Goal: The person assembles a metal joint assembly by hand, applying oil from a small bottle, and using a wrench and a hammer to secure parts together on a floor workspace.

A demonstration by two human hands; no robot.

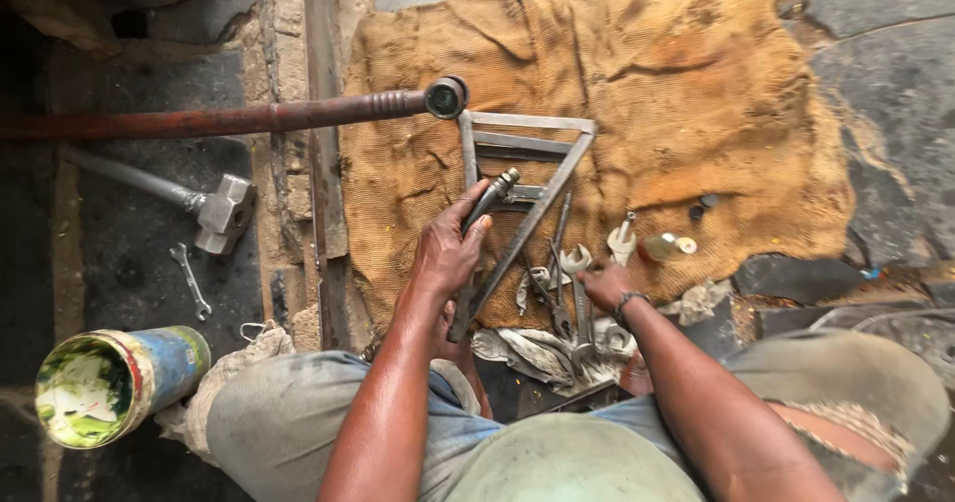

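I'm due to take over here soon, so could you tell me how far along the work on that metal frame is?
Laid out: the triangular metal frame lies on the burlap cloth, spanners beside it. In hand: the left hand grips a dark rod-like tool against the frame, while the right hand rests on the spanners. The hammer and a small spanner lie untouched. What remains can't be judged.

The person wears worn grey trousers (pixel 298 412), a faded blue-grey shirt (pixel 557 462) with bare forearms, and a dark band (pixel 627 306) at the right wrist.
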